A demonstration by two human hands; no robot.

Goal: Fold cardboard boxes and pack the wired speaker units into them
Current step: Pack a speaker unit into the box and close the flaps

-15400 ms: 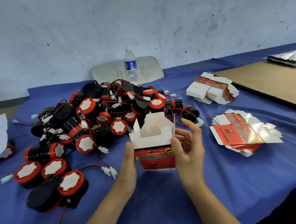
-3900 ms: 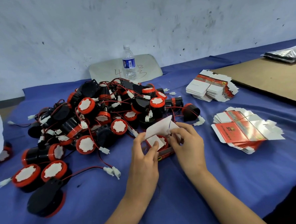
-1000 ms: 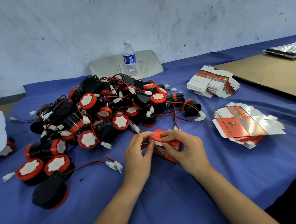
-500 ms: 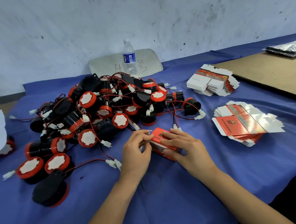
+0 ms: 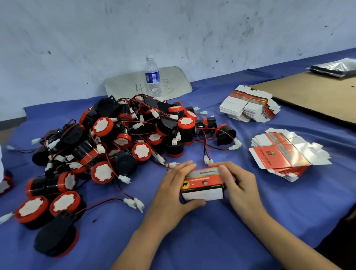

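- I see the closed box on the blue worktop, near the middle and a little to the right, just in front of the big pile.
- The box lies on its side. Its red printed face looks up and its white face looks toward me.
- The left grip is grasping the box from the left: the fingers curl over the far top edge and the thumb presses on the near white face.
- The right grip is grasping the same box from the right. The index finger lies along the far top edge and the other fingers are bent against the right end.
- The pile of speaker units is on the far left of the box: black bodies, red rims, white round faces, with red and black wires and white plugs mixed between them.
- Some plugs lie just beside the far edge of the box, near the fingertips.
- Two speaker units stand apart at the near left, faces up, touching each other.
- A stack of flat boxes lies to the right of the right grip, and a second stack is farther away.
- A brown cardboard sheet covers the far right of the worktop.
- A water bottle stands upright behind the pile, close to the wall.
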